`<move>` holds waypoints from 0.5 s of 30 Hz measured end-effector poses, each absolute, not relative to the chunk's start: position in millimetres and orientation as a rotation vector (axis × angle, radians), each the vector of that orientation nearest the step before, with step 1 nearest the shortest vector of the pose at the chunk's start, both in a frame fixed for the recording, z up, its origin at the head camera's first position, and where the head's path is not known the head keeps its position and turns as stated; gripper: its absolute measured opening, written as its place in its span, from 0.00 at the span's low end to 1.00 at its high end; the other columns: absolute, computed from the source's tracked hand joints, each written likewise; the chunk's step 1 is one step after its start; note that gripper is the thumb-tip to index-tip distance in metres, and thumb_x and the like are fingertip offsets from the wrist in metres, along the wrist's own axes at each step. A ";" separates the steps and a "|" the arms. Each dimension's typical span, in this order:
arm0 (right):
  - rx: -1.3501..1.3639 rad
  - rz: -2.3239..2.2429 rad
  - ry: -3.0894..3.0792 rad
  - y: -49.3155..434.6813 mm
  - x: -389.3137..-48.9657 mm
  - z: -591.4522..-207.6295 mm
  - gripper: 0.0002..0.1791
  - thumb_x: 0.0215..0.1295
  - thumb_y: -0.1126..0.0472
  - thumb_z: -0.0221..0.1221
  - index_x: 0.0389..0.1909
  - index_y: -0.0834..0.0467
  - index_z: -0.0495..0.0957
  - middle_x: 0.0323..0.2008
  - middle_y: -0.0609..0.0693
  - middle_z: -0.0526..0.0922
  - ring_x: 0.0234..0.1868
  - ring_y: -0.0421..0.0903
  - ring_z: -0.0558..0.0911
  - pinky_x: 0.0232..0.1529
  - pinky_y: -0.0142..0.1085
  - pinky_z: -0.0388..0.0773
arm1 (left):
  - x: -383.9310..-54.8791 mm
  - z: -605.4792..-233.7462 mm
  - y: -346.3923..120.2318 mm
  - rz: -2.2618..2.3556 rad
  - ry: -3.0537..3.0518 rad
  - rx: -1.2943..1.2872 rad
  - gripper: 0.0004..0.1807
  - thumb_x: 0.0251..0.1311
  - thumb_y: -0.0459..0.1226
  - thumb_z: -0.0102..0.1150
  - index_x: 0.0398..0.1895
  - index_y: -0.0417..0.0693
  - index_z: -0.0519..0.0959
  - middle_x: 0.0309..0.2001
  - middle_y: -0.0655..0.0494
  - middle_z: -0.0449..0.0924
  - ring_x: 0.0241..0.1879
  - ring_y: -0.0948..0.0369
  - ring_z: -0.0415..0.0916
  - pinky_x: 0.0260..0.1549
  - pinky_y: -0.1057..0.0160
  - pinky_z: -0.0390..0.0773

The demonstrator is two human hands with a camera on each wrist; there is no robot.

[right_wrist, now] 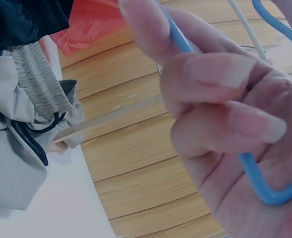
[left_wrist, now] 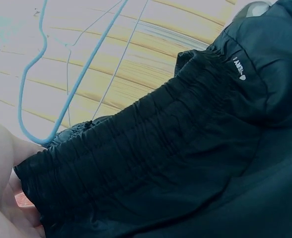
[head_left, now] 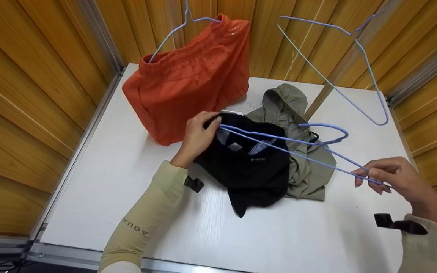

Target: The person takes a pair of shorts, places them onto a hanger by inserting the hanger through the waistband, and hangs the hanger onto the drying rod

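Note:
My left hand [head_left: 199, 134] pinches one end of the elastic waistband of the black shorts [head_left: 256, 178], lifting that end. A blue wire hanger [head_left: 279, 137] lies across the shorts' opening, its far end inside the waistband by the left thumb. My right hand [head_left: 396, 176] grips the hanger's other end between thumb and curled fingers; the hanger's hook points to the right. In the left wrist view the waistband [left_wrist: 126, 153] is gathered, with the hanger's end [left_wrist: 41, 134] at its edge. Olive-grey shorts [head_left: 305, 167] with a dark drawstring lie behind and right of the black ones.
Red-orange shorts [head_left: 195, 79] hang on another blue hanger [head_left: 169, 36] at the back left. An unloaded blue hanger [head_left: 336, 85] hangs at the back right, near a slanting wooden strip [head_left: 323, 98]. The white table [head_left: 89, 189] has wood-panelled walls [head_left: 32, 76] around it.

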State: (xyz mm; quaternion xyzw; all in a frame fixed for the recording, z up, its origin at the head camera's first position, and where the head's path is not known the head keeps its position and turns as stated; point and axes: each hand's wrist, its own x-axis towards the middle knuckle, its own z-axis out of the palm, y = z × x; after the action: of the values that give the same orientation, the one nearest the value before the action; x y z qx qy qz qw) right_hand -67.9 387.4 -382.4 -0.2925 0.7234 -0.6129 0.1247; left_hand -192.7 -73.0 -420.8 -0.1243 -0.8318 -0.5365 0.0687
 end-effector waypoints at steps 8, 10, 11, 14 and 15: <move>-0.835 -1.742 2.117 385.9 -68.2 -380.5 0.21 0.64 0.84 0.38 0.43 0.73 0.79 0.32 0.52 0.86 0.15 0.45 0.67 0.10 0.32 0.56 | -190.9 -420.4 -72.4 -1.637 -2.516 -0.391 0.15 0.66 0.40 0.57 0.52 0.46 0.82 0.48 0.53 0.83 0.52 0.60 0.77 0.57 0.59 0.73; -0.831 -1.719 2.130 384.8 -68.7 -380.6 0.21 0.64 0.84 0.38 0.43 0.72 0.80 0.32 0.51 0.86 0.15 0.45 0.67 0.10 0.32 0.57 | -190.9 -420.2 -72.1 -1.633 -2.509 -0.404 0.15 0.66 0.39 0.57 0.52 0.44 0.82 0.47 0.53 0.83 0.51 0.60 0.77 0.56 0.59 0.73; -0.825 -1.702 2.139 384.2 -69.0 -380.7 0.21 0.64 0.84 0.38 0.42 0.71 0.80 0.32 0.50 0.86 0.15 0.45 0.67 0.10 0.32 0.58 | -191.0 -420.3 -71.8 -1.631 -2.504 -0.410 0.15 0.66 0.39 0.57 0.52 0.44 0.82 0.46 0.53 0.84 0.50 0.60 0.77 0.56 0.59 0.74; -0.814 -1.676 2.143 382.7 -71.0 -382.6 0.22 0.64 0.84 0.38 0.42 0.70 0.81 0.32 0.48 0.86 0.15 0.45 0.67 0.10 0.33 0.58 | -190.3 -420.3 -71.1 -1.638 -2.494 -0.433 0.14 0.66 0.39 0.57 0.51 0.44 0.82 0.46 0.53 0.84 0.49 0.60 0.77 0.55 0.59 0.74; -0.819 -1.672 2.139 382.0 -72.0 -383.4 0.22 0.64 0.84 0.38 0.42 0.70 0.81 0.32 0.48 0.87 0.15 0.45 0.67 0.10 0.33 0.59 | -190.1 -420.5 -70.8 -1.640 -2.493 -0.439 0.14 0.66 0.39 0.57 0.51 0.45 0.82 0.46 0.53 0.84 0.49 0.60 0.77 0.55 0.59 0.74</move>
State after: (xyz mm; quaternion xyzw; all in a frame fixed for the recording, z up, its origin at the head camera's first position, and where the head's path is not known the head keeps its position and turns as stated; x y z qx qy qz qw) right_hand -72.0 382.0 -383.4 -0.2855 0.7454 -0.5828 0.1523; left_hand -190.1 -70.8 -420.5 -0.1454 -0.8248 -0.5428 0.0625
